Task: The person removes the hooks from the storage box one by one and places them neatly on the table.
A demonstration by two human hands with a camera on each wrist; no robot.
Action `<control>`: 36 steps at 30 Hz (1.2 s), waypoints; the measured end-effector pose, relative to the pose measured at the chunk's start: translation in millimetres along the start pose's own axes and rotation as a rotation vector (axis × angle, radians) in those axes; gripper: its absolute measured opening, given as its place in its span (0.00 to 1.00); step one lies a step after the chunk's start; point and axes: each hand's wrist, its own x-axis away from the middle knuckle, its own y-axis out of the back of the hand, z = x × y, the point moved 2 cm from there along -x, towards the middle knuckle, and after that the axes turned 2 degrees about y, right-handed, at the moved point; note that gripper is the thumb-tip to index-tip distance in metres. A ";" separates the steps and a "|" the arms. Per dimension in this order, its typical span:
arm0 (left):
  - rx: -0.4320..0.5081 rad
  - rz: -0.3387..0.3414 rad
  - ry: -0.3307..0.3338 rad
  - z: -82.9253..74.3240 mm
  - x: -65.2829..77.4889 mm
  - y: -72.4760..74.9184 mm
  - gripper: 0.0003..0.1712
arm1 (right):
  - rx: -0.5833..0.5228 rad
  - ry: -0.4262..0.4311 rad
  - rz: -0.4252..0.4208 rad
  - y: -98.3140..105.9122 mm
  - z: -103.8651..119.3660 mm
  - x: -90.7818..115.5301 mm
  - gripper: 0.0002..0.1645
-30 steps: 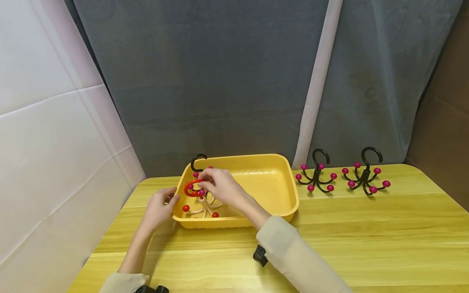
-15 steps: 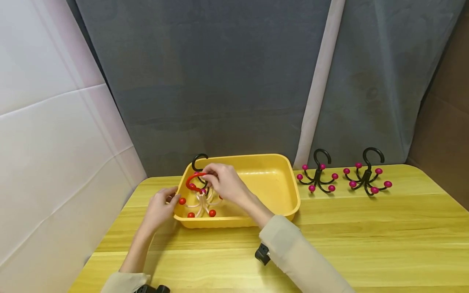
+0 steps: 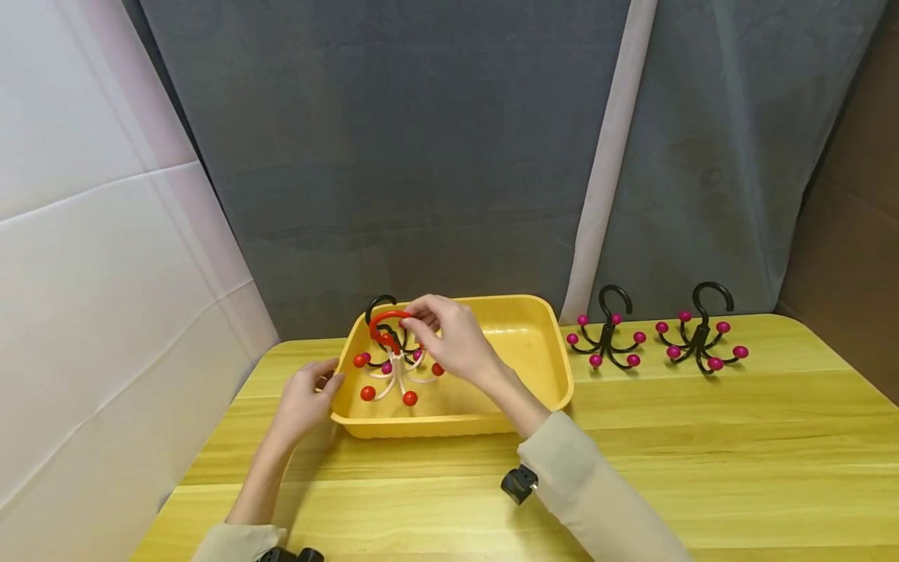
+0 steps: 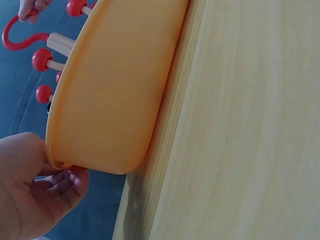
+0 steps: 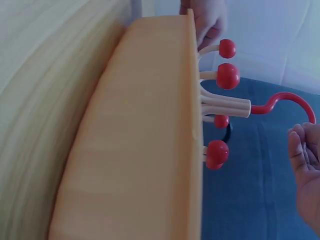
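Observation:
My right hand (image 3: 453, 336) pinches the tip of the red hook of a white multi-arm hanger (image 3: 398, 368) with red ball ends. The hanger is upright over the left part of a yellow plastic basin (image 3: 449, 426); in the right wrist view its red hook (image 5: 287, 95) and several red balls show above the rim. Behind it in the basin is a black hanger (image 3: 380, 300) with magenta balls, partly covered. At the basin's left end my left hand (image 3: 307, 400) grips the rim, its curled fingers (image 4: 70, 192) under the edge in the left wrist view.
Two black hangers with magenta balls, one nearer (image 3: 606, 336) the basin and another (image 3: 701, 336) farther right, stand on the wooden table (image 3: 702, 460). A grey curtain (image 3: 421, 156) hangs behind, and a white panel (image 3: 126, 257) borders the left side.
The right hand has raised the white hanger and moved it slightly right and back; its red balls have risen off the basin floor. My left hand has stayed at the rim.

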 end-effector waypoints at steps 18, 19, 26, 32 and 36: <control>0.004 0.001 -0.003 1.7 -0.5 0.8 0.21 | -0.019 -0.048 -0.115 54.6 8.3 13.7 0.05; 0.005 0.001 -0.005 1.5 -0.5 0.6 0.21 | -0.018 -0.052 -0.120 58.8 8.3 15.0 0.05; -0.002 -0.002 -0.017 1.5 -0.5 0.1 0.21 | -0.053 -0.110 -0.157 88.7 11.6 25.2 0.06; -0.004 0.001 -0.014 2.1 -0.7 0.9 0.21 | -0.054 -0.131 -0.175 112.4 14.5 33.7 0.08; -0.003 0.006 -0.010 2.0 -0.6 0.8 0.21 | -0.013 -0.137 -0.192 127.4 13.6 40.6 0.08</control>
